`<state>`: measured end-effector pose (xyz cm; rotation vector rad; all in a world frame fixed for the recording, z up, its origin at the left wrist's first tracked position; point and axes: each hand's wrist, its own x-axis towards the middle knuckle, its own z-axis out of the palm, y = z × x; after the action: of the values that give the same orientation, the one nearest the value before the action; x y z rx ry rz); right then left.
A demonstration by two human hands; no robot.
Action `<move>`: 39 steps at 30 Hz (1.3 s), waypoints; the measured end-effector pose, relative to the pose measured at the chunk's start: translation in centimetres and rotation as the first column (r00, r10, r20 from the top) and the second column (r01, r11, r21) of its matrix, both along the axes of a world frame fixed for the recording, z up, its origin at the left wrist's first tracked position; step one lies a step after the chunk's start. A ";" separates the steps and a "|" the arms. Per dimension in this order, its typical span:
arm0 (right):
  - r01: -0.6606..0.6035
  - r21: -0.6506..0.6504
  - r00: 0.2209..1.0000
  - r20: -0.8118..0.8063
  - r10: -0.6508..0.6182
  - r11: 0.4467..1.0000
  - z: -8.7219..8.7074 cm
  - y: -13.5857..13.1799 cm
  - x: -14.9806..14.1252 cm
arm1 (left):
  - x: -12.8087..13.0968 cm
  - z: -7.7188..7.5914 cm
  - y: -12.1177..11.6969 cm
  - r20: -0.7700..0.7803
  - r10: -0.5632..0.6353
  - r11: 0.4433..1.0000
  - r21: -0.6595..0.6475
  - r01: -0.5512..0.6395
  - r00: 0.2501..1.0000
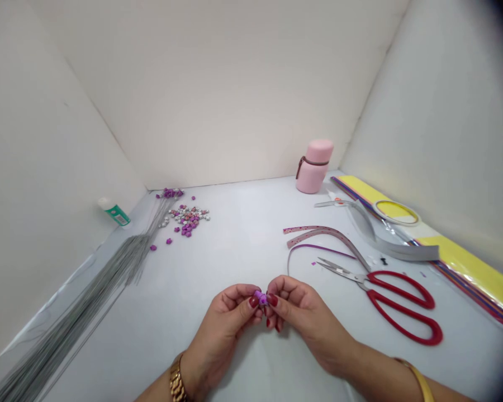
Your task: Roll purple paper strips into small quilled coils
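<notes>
My white bench [243, 234] is spreading beneath everything, with a long bundle of thin grey wires [88, 307] lying along its left side. On the right, a long stack of yellow and multicoloured sheets in clear plastic [473, 265] is running beside the wall. My left hand [232, 315], with a gold link band on the wrist, and my right hand [302, 307], with a yellow-gold bangle, are meeting near the front of the bench.

To the right of my hands, metal scissors with large red handles [362, 277] are lying with their blades slightly open, pointing left. The pink bottle with a dark strap [312, 177] is standing near the back wall. A wide silver-grey strip [402, 249] is curving onto the stack, pink dotted strips [339, 234] are arching behind the scissors, and a narrow purple strip [327, 248] is curling nearer me. A pale ring-shaped roll [418, 218] is resting on the stack. At the left, a white and green glue stick [115, 213] is lying tilted.

Small purple, silver and pinkish stars [188, 215] are sitting in a loose cluster right of the wires. Between my thumbs and fingers, both hands closed narrowly in a pinch, I'm holding a small purple folded piece [260, 297] just above the bench.
</notes>
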<state>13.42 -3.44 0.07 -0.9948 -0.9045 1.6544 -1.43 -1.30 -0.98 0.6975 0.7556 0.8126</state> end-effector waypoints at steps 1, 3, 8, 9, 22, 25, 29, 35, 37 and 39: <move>-0.015 -0.004 1.000 -0.015 0.015 1.000 -0.1 0.0 0.1 | 0.0 0.0 0.0 -0.002 0.011 1.000 -0.021 -0.011 1.000; -0.040 -0.003 0.999 -0.014 0.040 0.999 -0.2 0.1 0.3 | -0.1 -0.1 0.1 -0.015 0.021 0.999 -0.047 -0.022 1.000; -0.048 0.010 0.993 0.105 0.047 0.999 -0.2 0.4 0.6 | -0.1 -0.2 0.0 -0.080 0.041 0.999 -0.006 -0.042 0.996; -0.043 0.008 0.990 0.136 0.041 0.999 -0.1 0.5 0.6 | -0.1 -0.2 0.0 -0.100 0.051 0.999 0.007 -0.051 0.994; 0.060 0.048 0.970 0.234 -0.069 0.997 0.0 0.1 0.2 | 0.1 0.4 -0.4 -0.334 0.143 0.971 0.232 -0.066 0.931; 0.061 0.065 0.972 0.222 -0.074 0.996 -0.2 0.0 0.2 | 0.0 0.5 -0.5 -0.353 0.135 0.966 0.255 -0.044 0.926; 0.065 0.073 0.979 0.191 -0.078 0.995 -0.3 0.1 0.2 | 0.1 0.6 -0.4 -0.343 0.095 0.968 0.252 -0.005 0.934; 0.027 -0.016 0.995 0.097 -0.025 1.000 -0.6 0.3 0.4 | 0.2 0.5 -0.1 -0.240 0.026 0.973 0.228 0.030 0.970; 0.012 -0.051 0.997 0.070 -0.008 0.999 -0.7 0.4 0.4 | 0.2 0.4 -0.1 -0.223 0.012 0.977 0.209 0.035 0.975; -0.019 -0.062 0.998 0.061 0.023 0.998 -0.8 0.4 0.4 | 0.2 0.5 -0.1 -0.226 0.020 0.980 0.199 0.026 0.974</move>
<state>13.82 -3.03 -0.71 -1.0869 -0.9125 1.6861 -1.25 -1.39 -0.52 0.9852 0.8850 0.8217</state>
